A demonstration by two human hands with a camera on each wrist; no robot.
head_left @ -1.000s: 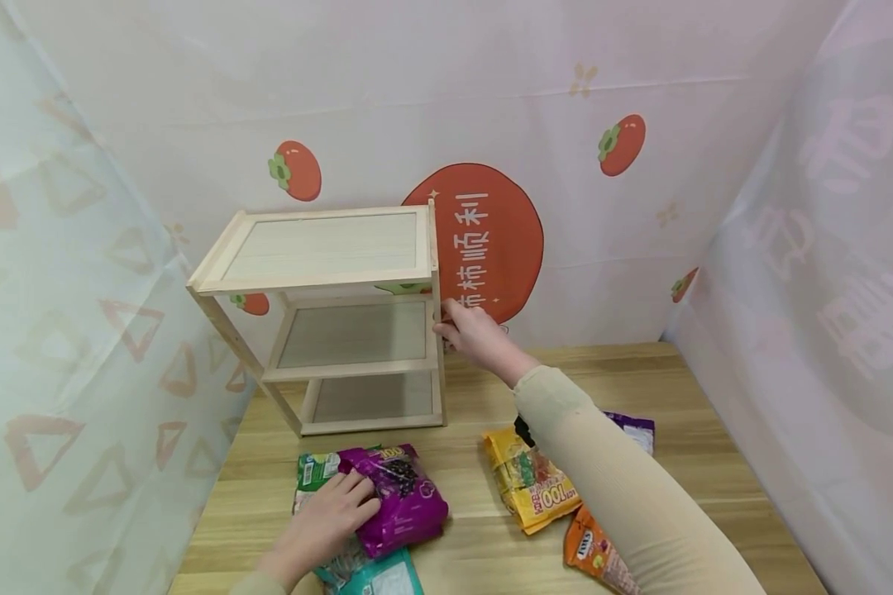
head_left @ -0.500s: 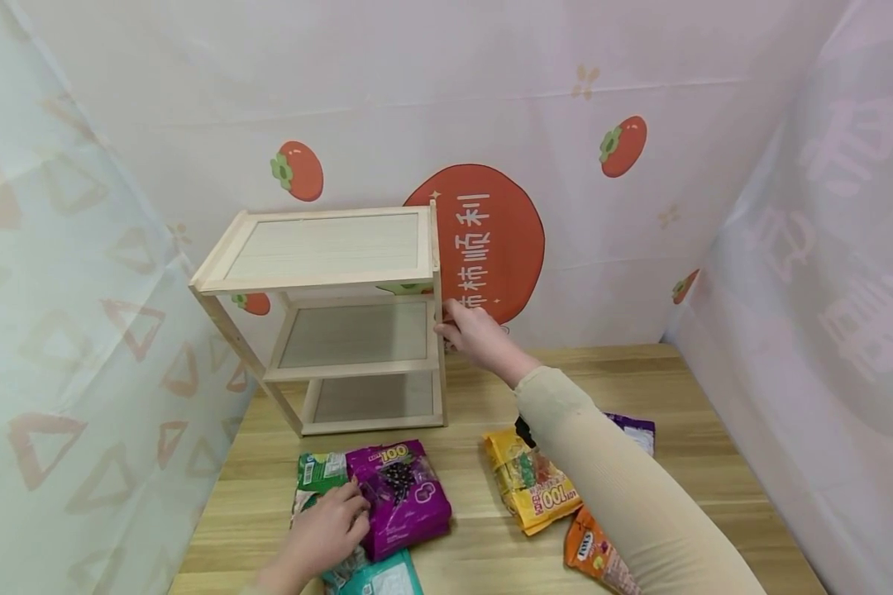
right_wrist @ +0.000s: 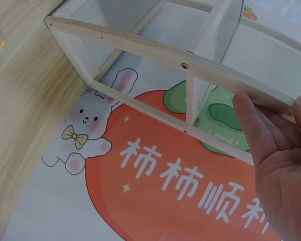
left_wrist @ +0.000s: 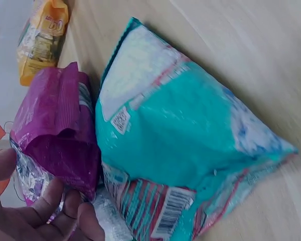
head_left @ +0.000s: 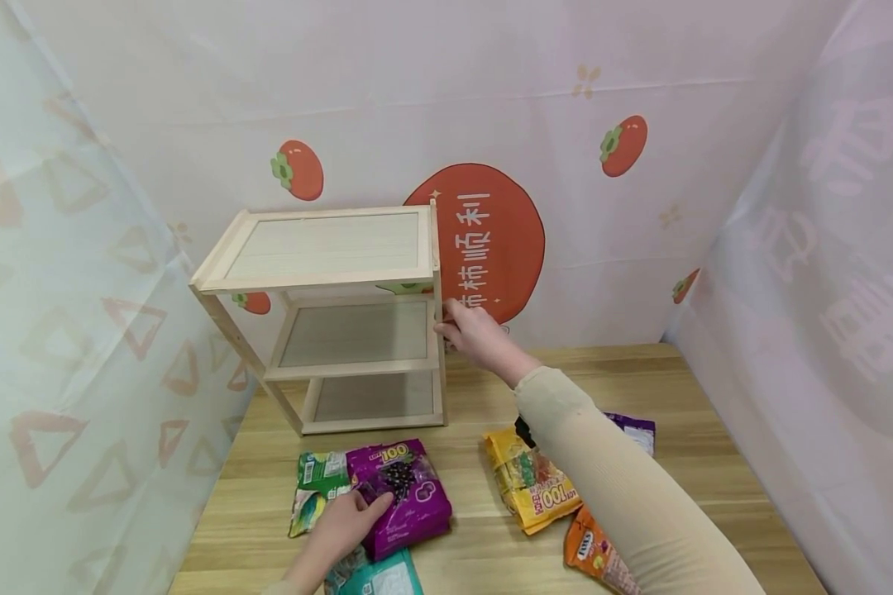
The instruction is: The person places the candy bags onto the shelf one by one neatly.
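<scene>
A purple candy bag (head_left: 413, 508) lies on the table in front of a three-tier wooden shelf (head_left: 335, 248). My left hand (head_left: 346, 522) holds its left side, thumb on top. In the left wrist view, the fingers (left_wrist: 52, 201) curl at the bag's near end. A green bag (head_left: 318, 469) sits to the left of that hand, and a teal bag (left_wrist: 170, 130) is close beside the purple one. At the shelf's right front post, my right hand (head_left: 479, 335) grips the wood. The right wrist view shows its fingers (right_wrist: 256, 120) around the post.
To the right on the table (head_left: 476, 397) are a yellow candy bag (head_left: 528, 487) and an orange bag (head_left: 594, 545). A dark purple pack (head_left: 635, 430) is partly behind my right sleeve (head_left: 618, 471). Printed cloth walls (head_left: 565, 273) surround the table.
My left hand has shifted from lying over the purple bag to its left side, the thumb now on top. The bag has flattened and settled slightly. The right hand stays on the shelf.
</scene>
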